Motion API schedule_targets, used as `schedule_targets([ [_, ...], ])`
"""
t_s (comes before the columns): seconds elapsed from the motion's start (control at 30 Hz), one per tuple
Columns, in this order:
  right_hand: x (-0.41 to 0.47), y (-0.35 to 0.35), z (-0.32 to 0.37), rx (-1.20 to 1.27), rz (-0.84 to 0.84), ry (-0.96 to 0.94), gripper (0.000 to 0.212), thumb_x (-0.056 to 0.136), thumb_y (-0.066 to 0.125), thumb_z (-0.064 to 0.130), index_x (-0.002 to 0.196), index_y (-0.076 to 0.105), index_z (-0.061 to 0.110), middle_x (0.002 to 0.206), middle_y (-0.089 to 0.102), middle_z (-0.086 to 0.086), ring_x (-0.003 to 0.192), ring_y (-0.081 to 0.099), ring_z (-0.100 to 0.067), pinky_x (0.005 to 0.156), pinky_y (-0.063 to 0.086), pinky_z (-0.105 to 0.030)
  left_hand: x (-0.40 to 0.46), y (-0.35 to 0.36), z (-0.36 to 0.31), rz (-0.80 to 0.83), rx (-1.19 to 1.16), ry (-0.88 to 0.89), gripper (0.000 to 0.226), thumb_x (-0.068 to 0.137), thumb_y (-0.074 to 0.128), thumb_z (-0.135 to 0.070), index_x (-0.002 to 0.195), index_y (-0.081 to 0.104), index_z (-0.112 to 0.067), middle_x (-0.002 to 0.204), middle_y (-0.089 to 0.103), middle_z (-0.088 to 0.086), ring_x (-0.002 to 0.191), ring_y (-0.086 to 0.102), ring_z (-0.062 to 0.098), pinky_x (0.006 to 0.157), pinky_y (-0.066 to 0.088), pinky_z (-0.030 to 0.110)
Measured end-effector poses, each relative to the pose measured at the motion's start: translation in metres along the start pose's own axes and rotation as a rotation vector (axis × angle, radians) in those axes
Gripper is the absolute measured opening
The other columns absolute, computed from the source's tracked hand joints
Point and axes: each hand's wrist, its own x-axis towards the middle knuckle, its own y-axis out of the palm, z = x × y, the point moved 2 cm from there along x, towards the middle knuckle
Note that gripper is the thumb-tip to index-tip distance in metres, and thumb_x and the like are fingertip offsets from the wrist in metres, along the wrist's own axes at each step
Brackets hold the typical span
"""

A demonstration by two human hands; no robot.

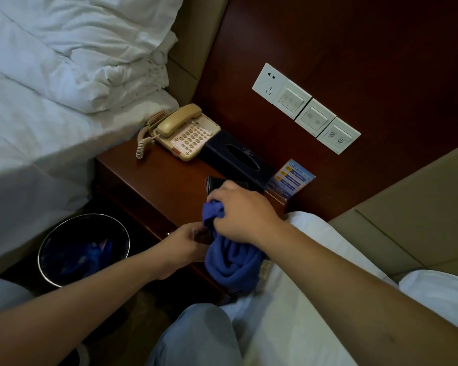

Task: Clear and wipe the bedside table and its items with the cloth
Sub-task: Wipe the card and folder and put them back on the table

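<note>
The right hand bunches the blue cloth in curled fingers, rubbing it against a small dark item that stands upright at the near edge of the worktop, in front of the tissue box; the left hand pinches something small and dark below the cloth, though what it is cannot be made out; most of the cloth hangs in soft folds over the worktop's front edge. The cloth looks light, limp and thick, so it should bunch easily and is best gripped as a wad, as it is now; the dark item looks thin and stiff, likely to tip, so steadying it by its edges seems wise. Left of the tissue box sits the beige telephone, its coiled cord trailing; probably light plastic, best lifted by the base with the handset held down; right of the box leans a printed card; a bin stands on the floor, below and left of the worktop.
</note>
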Motion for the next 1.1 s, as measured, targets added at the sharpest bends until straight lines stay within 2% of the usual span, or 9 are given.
schedule_targets([
  [0.1,0.003,-0.005,0.0,0.04,-0.015,-0.01,0.042,0.085,0.061,0.033,0.127,0.057,0.036,0.129,0.046,0.01,0.096,0.061,-0.023,0.081,0.049,-0.038,-0.001,-0.003,-0.004,-0.018,-0.012,0.008,0.04,0.091,0.065,0.013,0.123,0.067,-0.012,0.115,0.077,0.004,0.108,0.074,0.023,0.088,0.06,0.034],
  [0.23,-0.002,-0.008,-0.03,0.075,-0.028,0.092,0.038,0.085,0.061,0.033,0.122,0.058,0.04,0.128,0.048,0.011,0.101,0.059,-0.022,0.08,0.045,-0.037,-0.001,-0.006,-0.004,0.083,-0.088,-0.021,0.054,0.093,0.06,0.015,0.138,0.061,-0.015,0.132,0.07,0.01,0.122,0.067,0.029,0.102,0.055,0.043],
  [0.37,-0.01,-0.009,-0.046,0.007,0.005,0.195,0.036,0.087,0.06,0.032,0.122,0.06,0.037,0.127,0.05,0.005,0.098,0.058,-0.023,0.075,0.04,-0.034,-0.001,-0.005,-0.003,0.083,-0.034,-0.031,0.052,0.093,0.061,0.013,0.136,0.063,-0.017,0.13,0.071,0.01,0.12,0.068,0.028,0.1,0.056,0.041],
  [0.53,-0.011,-0.004,0.011,0.084,0.029,-0.024,0.039,0.083,0.062,0.031,0.122,0.059,0.037,0.125,0.049,0.01,0.097,0.06,-0.019,0.082,0.051,-0.038,-0.003,-0.003,-0.003,-0.029,0.06,-0.048,0.033,0.093,0.06,0.014,0.117,0.069,-0.007,0.109,0.076,0.014,0.1,0.073,0.025,0.091,0.06,0.041],
  [0.6,-0.012,-0.003,0.022,0.092,0.033,-0.076,0.039,0.084,0.062,0.031,0.122,0.058,0.038,0.125,0.049,0.013,0.097,0.059,-0.017,0.084,0.051,-0.039,-0.006,-0.003,-0.001,-0.029,0.048,-0.062,0.031,0.094,0.057,0.013,0.116,0.068,-0.007,0.109,0.074,0.019,0.1,0.073,0.027,0.093,0.058,0.045],
  [0.73,-0.017,-0.007,-0.006,0.129,-0.03,-0.011,0.04,0.085,0.06,0.034,0.125,0.058,0.039,0.129,0.051,0.015,0.102,0.06,-0.016,0.086,0.05,-0.038,-0.008,-0.005,0.0,0.033,-0.111,-0.139,0.047,0.091,0.052,0.021,0.127,0.065,-0.007,0.122,0.074,0.014,0.109,0.072,0.025,0.088,0.061,0.036],
  [0.83,-0.022,-0.009,-0.048,0.076,-0.007,0.113,0.042,0.086,0.063,0.032,0.127,0.058,0.039,0.132,0.052,0.01,0.108,0.06,-0.018,0.088,0.05,-0.038,-0.01,-0.007,-0.001,0.104,-0.23,-0.173,0.055,0.092,0.054,0.02,0.135,0.064,-0.014,0.13,0.07,0.015,0.118,0.069,0.029,0.093,0.06,0.037],
  [0.97,-0.025,-0.012,-0.082,0.009,-0.01,0.286,0.034,0.087,0.06,0.032,0.119,0.058,0.042,0.126,0.054,0.005,0.097,0.061,-0.023,0.081,0.053,-0.042,-0.01,-0.005,-0.004,0.118,-0.165,-0.162,0.061,0.091,0.055,0.02,0.138,0.062,-0.019,0.131,0.07,0.015,0.12,0.068,0.03,0.103,0.056,0.042],
  [1.1,-0.012,-0.024,-0.071,0.059,-0.215,0.3,0.031,0.087,0.059,0.029,0.116,0.057,0.038,0.118,0.051,0.006,0.084,0.057,-0.021,0.069,0.046,-0.036,-0.01,-0.001,-0.007,0.199,-0.163,-0.159,0.096,0.088,0.053,0.025,0.148,0.04,-0.049,0.137,0.066,0.01,0.126,0.064,0.034,0.099,0.057,0.043],
])
